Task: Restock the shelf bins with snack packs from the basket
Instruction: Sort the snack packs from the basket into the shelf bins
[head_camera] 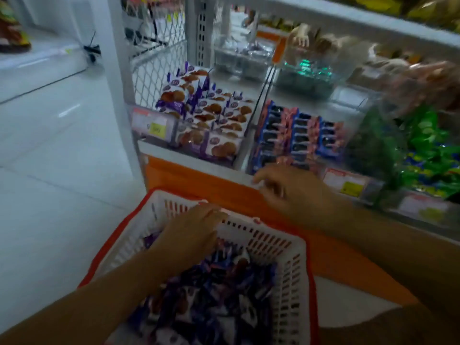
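Note:
A white slotted basket (286, 247) with an orange rim sits low in front of me, filled with several purple-and-white snack packs (219, 290). My left hand (194, 232) reaches down into the basket, fingers spread over the packs at its far end; whether it grips one is hidden. My right hand (291, 188) hovers blurred above the basket's far rim, just before the shelf edge, fingers loosely curled and holding nothing I can see. On the shelf, a clear bin (174, 130) holds rows of matching purple cookie packs (211, 115).
Right of that bin stand blue-and-pink packs (298, 135) and green bags (428, 150). Clear tubs (241, 58) sit at the shelf's back. Price tags (156, 125) line the shelf front above an orange panel (199, 180). White floor tiles (62, 170) spread to the left.

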Demonstrator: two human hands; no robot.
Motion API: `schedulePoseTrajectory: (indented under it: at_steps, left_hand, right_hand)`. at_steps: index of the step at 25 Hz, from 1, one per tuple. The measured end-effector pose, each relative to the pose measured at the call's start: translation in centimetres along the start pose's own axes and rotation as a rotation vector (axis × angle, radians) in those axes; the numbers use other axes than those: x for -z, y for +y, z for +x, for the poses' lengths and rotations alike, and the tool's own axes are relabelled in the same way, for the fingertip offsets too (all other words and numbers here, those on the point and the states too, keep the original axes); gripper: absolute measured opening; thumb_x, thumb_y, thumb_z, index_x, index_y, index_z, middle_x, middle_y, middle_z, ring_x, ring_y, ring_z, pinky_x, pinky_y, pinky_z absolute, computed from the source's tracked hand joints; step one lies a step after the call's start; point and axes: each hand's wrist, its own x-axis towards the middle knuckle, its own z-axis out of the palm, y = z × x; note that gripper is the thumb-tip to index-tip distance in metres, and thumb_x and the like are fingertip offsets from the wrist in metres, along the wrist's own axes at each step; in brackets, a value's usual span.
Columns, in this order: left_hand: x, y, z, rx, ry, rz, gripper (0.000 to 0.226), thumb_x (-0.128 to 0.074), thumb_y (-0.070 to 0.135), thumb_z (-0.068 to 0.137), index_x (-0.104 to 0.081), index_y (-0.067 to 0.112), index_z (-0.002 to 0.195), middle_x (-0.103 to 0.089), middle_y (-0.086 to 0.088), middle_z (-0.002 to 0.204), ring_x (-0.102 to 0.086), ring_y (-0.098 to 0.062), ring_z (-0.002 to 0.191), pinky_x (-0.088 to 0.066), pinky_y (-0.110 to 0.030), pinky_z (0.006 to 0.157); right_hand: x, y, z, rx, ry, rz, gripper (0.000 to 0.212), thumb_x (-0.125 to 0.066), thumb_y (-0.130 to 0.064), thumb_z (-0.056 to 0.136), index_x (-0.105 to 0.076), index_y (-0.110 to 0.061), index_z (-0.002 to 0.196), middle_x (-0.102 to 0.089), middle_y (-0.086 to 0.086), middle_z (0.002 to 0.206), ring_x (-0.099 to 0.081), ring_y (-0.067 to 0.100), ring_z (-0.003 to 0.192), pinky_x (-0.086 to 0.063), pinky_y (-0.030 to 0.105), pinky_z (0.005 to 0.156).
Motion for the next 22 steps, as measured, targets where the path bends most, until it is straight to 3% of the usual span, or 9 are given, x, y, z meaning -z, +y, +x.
schedulePoseTrajectory:
  at_steps: [3,5,9,11,14,15,17,19,22]
  left_hand:
    - [-4.6,-1.5,-6.4,0.24,-0.637,-0.029,0.042,-0.048,0.03,0.099,-0.047,0.023,0.141,-0.041,-0.002,0.145,-0.046,-0.023,0.128,-0.042,-0.038,0.106]
    - [-5.9,-1.9,-8.9,0.311,-0.877,-0.019,0.038,-0.052,0.029,0.096,-0.053,0.02,0.134,-0.047,-0.008,0.138,-0.051,-0.026,0.119,-0.045,-0.037,0.099]
    - [-7.2,-2.2,-10.2,0.329,-0.889,0.017,0.037,-0.062,0.028,0.09,-0.057,0.023,0.127,-0.044,-0.006,0.131,-0.052,-0.028,0.115,-0.046,-0.04,0.098]
    - [-7.8,-2.1,-10.1,0.324,-0.894,0.017,0.035,-0.066,0.03,0.086,-0.059,0.021,0.119,-0.048,-0.006,0.125,-0.054,-0.028,0.111,-0.048,-0.042,0.095]
    - [-8.9,-1.4,-10.4,0.31,-0.949,0.057,0.04,-0.067,0.029,0.086,-0.057,0.018,0.124,-0.05,-0.008,0.127,-0.053,-0.03,0.113,-0.045,-0.043,0.098]
    - [-9.3,-1.0,-10.5,0.314,-0.957,0.052,0.045,-0.065,0.027,0.088,-0.054,0.018,0.131,-0.049,-0.009,0.131,-0.051,-0.03,0.117,-0.042,-0.043,0.102]
    - [-9.7,-0.5,-10.7,0.362,-0.95,-0.033,0.05,-0.061,0.026,0.091,-0.048,0.018,0.139,-0.045,-0.01,0.138,-0.048,-0.03,0.123,-0.038,-0.042,0.106]
    - [-9.7,-0.2,-10.8,0.402,-0.939,-0.114,0.052,-0.06,0.027,0.092,-0.045,0.018,0.141,-0.042,-0.01,0.141,-0.046,-0.029,0.126,-0.039,-0.04,0.106]
    - [-9.6,0.4,-10.8,0.464,-0.933,-0.182,0.051,-0.059,0.028,0.094,-0.044,0.018,0.142,-0.043,-0.01,0.143,-0.048,-0.027,0.125,-0.042,-0.036,0.104]
  right_hand:
    - [-11.5,0.1,-1.4,-0.148,-0.797,0.076,0.031,-0.047,-0.029,0.101,-0.051,-0.023,0.131,-0.058,0.0,0.119,-0.058,0.021,0.095,-0.052,0.033,0.083]
    - [-18.6,0.7,-3.4,-0.247,-0.938,0.164,0.032,-0.045,-0.02,0.102,-0.052,-0.011,0.131,-0.054,0.012,0.131,-0.055,0.033,0.1,-0.048,0.042,0.087]
    - [-26.5,-0.4,-7.8,-0.44,-0.898,0.433,0.035,-0.042,-0.021,0.104,-0.047,-0.007,0.136,-0.048,0.006,0.138,-0.053,0.031,0.11,-0.043,0.028,0.081]
    - [-28.9,-1.2,-9.7,-0.487,-0.845,0.421,0.044,-0.047,-0.038,0.1,-0.047,-0.011,0.136,-0.052,0.017,0.134,-0.055,0.034,0.113,-0.047,0.034,0.092]
    - [-30.8,-2.3,-10.8,-0.584,-0.756,0.486,0.065,-0.063,-0.041,0.09,-0.037,-0.016,0.144,-0.044,0.011,0.143,-0.05,0.028,0.124,-0.043,0.033,0.103]
    - [-31.2,-2.3,-10.6,-0.608,-0.734,0.468,0.06,-0.066,-0.039,0.089,-0.045,-0.013,0.139,-0.05,0.012,0.136,-0.053,0.028,0.119,-0.046,0.033,0.1]
    - [-31.4,-2.1,-10.4,-0.641,-0.691,0.414,0.024,-0.067,-0.033,0.089,-0.064,-0.011,0.1,-0.063,0.012,0.097,-0.06,0.025,0.094,-0.051,0.033,0.081]
    - [-30.9,-1.7,-10.5,-0.658,-0.628,0.42,0.032,-0.065,-0.021,0.091,-0.047,-0.021,0.065,-0.045,0.003,0.066,-0.049,0.021,0.075,-0.04,0.027,0.066]
    - [-29.4,-1.1,-10.3,-0.748,-0.545,0.58,0.017,-0.065,-0.007,0.09,-0.065,-0.016,0.075,-0.056,0.002,0.08,-0.051,0.017,0.079,-0.045,0.017,0.066]
